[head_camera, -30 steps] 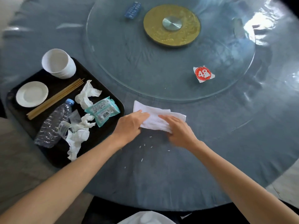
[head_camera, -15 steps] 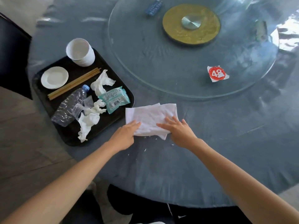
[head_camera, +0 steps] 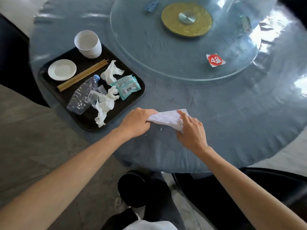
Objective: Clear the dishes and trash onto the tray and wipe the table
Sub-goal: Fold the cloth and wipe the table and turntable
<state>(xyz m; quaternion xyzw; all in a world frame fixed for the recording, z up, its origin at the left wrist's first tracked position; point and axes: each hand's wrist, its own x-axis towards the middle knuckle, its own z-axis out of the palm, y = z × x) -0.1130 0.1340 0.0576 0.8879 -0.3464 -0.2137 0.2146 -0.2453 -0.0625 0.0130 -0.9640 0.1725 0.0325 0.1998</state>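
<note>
A white cloth [head_camera: 167,119] lies bunched on the blue round table [head_camera: 216,113] near its front edge. My left hand [head_camera: 137,122] grips the cloth's left end and my right hand [head_camera: 191,130] holds its right end. A few white crumbs sit on the table just below the cloth. To the left, the black tray [head_camera: 126,107] carries a white cup [head_camera: 88,44], a small white plate [head_camera: 62,69], wooden chopsticks [head_camera: 83,74], a crushed plastic bottle [head_camera: 83,95], crumpled tissues [head_camera: 106,103] and a teal packet [head_camera: 127,86].
A glass turntable [head_camera: 166,52] with a gold hub [head_camera: 186,19] covers the table's far middle; a red number tag [head_camera: 215,60] and a blue item [head_camera: 151,4] sit on it. A black stool [head_camera: 132,188] stands below the table edge. A dark chair [head_camera: 13,55] is at the left.
The cloth went from spread flat to gathered into a bunch between both hands, and it slid toward the table's front edge, away from the tray. The view shifted down.
</note>
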